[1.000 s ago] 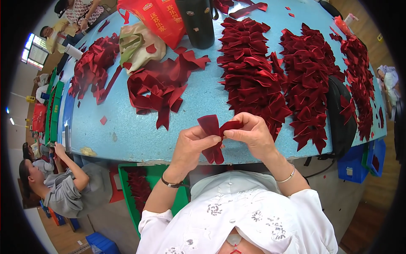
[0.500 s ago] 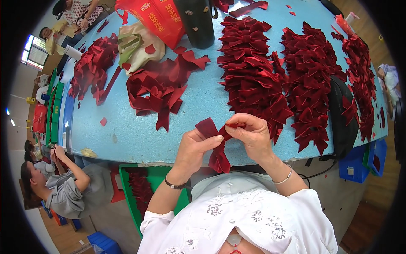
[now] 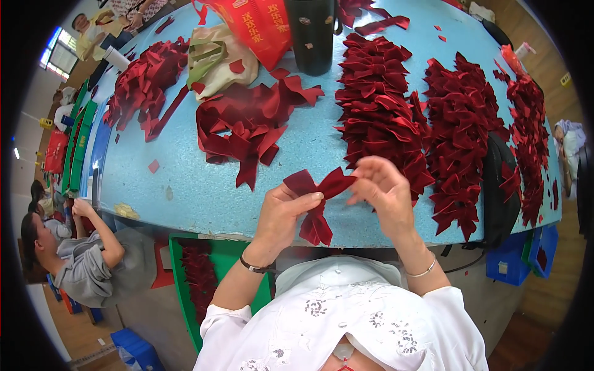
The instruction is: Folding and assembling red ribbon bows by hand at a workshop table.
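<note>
A dark red velvet ribbon bow is pinched at its middle between the thumb and fingers of my left hand, near the table's front edge. One loop points up to the right, one up to the left, and a tail hangs down. Just right of the bow, my right hand is slightly blurred, with its fingers loosely curved and apart. No ribbon shows between them, though a fingertip is close to the right loop's end. A loose heap of red ribbon lies beyond my left hand.
Rows of finished bows cover the right of the blue table. A dark tumbler, red bag and cloth bag stand at the back. A black bag hangs over the right edge; a green crate sits below.
My right hand has let go of the bow's right loop and moved slightly right, its fingers spreading. The right loop now stands out fuller. My left hand keeps its pinch.
</note>
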The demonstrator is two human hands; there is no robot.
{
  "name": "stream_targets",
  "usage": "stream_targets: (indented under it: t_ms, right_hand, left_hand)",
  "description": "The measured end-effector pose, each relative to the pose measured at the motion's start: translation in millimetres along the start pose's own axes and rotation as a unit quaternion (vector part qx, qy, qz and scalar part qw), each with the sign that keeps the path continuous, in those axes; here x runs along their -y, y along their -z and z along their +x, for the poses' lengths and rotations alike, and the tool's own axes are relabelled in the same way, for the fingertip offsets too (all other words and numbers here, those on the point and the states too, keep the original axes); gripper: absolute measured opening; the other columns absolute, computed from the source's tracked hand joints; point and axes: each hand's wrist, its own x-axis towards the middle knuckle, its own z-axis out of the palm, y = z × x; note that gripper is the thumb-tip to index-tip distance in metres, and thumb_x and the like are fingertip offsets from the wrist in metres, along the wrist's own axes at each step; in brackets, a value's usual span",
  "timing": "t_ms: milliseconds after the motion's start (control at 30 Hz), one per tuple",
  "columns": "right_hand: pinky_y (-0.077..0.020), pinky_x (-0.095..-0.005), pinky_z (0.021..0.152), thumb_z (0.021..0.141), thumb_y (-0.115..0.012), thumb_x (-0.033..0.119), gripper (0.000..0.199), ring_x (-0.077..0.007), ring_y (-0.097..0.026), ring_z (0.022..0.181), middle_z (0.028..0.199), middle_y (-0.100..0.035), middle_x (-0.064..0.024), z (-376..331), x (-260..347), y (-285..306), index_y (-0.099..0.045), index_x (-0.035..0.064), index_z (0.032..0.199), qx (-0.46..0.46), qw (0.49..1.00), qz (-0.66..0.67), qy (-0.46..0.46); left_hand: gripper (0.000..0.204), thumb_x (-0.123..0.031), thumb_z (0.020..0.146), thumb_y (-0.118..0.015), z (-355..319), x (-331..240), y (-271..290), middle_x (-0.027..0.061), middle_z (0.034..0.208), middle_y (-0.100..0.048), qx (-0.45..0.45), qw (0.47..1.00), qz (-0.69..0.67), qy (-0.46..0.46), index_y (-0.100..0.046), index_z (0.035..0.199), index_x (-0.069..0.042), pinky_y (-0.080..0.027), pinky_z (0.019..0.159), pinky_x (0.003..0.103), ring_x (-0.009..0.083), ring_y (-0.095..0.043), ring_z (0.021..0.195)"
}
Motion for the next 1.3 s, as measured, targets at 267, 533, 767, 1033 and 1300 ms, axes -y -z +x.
stream_targets:
  t_ms: [267, 533, 767, 1033, 1300]
  right_hand:
    - [-0.0513, -0.0214, 0.061, 0.087, -0.065, 0.005, 0.010, -0.0085, -0.060, 0.069, 0.081, -0.066, -0.0042, 3.4, -20.3, -10.9, -0.067, -0.0015, 0.095, 0.095, 0.995, -0.036, 0.016]
    - [-0.0449, -0.0166, 0.050, 0.089, -0.064, 0.007, 0.010, -0.0045, -0.057, 0.058, 0.074, -0.065, -0.0015, 2.2, -25.7, -15.6, -0.068, 0.0011, 0.096, 0.052, 0.925, -0.324, 0.193]
    - [-0.0447, -0.0180, 0.050, 0.090, -0.063, 0.008, 0.013, -0.0066, -0.059, 0.058, 0.076, -0.065, -0.0039, 5.6, -3.5, 4.0, -0.063, -0.0025, 0.098, 0.000, 0.989, -0.144, 0.029]
    - [-0.0484, -0.0205, 0.060, 0.085, -0.066, 0.002, 0.010, -0.0091, -0.062, 0.070, 0.079, -0.065, -0.0055, -13.9, -8.5, -15.1, -0.061, -0.0033, 0.092, 0.126, 0.975, -0.170, -0.068]
    - [-0.0503, -0.0218, 0.066, 0.082, -0.066, -0.004, 0.013, -0.0103, -0.062, 0.074, 0.083, -0.065, -0.0059, -17.5, -13.2, -8.3, -0.061, -0.0032, 0.094, 0.124, 0.983, -0.093, -0.103]
  left_hand:
    - [0.024, -0.002, 0.080, -0.070, -1.0, -4.1, -5.3, 0.0068, 0.092, -0.068, 0.049, 0.999, 0.020, 0.004, -0.065, 0.103, 0.002, -0.049, 0.073, 0.025, 0.0114, -0.062, 0.079]
    - [0.015, -0.002, 0.078, -0.072, 3.0, -6.4, 1.4, 0.0077, 0.082, -0.068, 0.050, 0.998, -0.007, 0.027, -0.067, 0.092, 0.000, -0.050, 0.067, 0.025, 0.0128, -0.063, 0.072]
    - [0.019, -0.005, 0.080, -0.072, 9.0, -4.8, 9.4, 0.0065, 0.086, -0.068, 0.015, 1.000, -0.016, 0.003, -0.066, 0.096, 0.001, -0.049, 0.067, 0.024, 0.0111, -0.062, 0.074]
    - [0.024, -0.009, 0.080, -0.074, 11.0, -8.8, 5.6, 0.0059, 0.090, -0.067, -0.007, 1.000, -0.004, -0.030, -0.065, 0.099, 0.001, -0.049, 0.069, 0.025, 0.0102, -0.061, 0.078]
    - [0.025, -0.007, 0.079, -0.074, -3.3, -14.6, 14.9, 0.0049, 0.091, -0.066, 0.086, 0.996, 0.005, 0.032, -0.063, 0.100, 0.000, -0.050, 0.072, 0.025, 0.0101, -0.060, 0.078]
